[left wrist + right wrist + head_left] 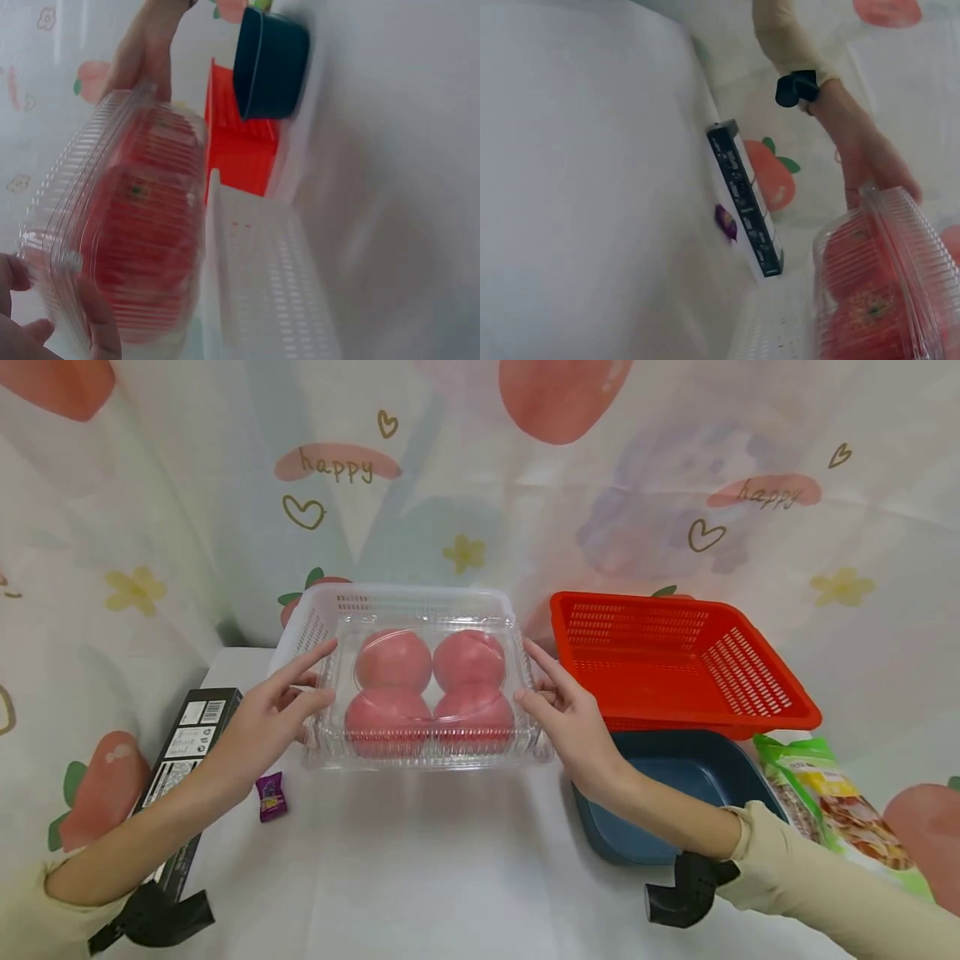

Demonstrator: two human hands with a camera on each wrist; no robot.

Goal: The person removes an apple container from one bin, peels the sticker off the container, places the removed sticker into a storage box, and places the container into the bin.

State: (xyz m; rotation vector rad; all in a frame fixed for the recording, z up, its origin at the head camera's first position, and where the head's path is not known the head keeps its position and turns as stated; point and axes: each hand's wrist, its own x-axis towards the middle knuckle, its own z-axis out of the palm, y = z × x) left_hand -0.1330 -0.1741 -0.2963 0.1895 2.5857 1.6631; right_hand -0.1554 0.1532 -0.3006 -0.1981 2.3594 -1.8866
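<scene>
Both hands hold a clear plastic clamshell box [342, 656] up in front of the white basket [420, 594], overlapping it in the head view. Inside the lidded box sit several round red tomatoes [393, 662]; in the right wrist view one tomato [874, 307] shows its stem end. My left hand [270, 714] grips the box's left side, with fingers and thumb at the lid's rim. On the opposite side my right hand [581, 727] grips the right edge the same way. From the left wrist view the box [67, 187] appears raised above the white basket [255, 262].
Right of the white basket stands a red basket [742, 672], with a dark blue basin [675, 752] before it. A green snack bag [847, 793] lies at far right. On the left are a long black box [197, 722] and a small purple wrapped candy [272, 796].
</scene>
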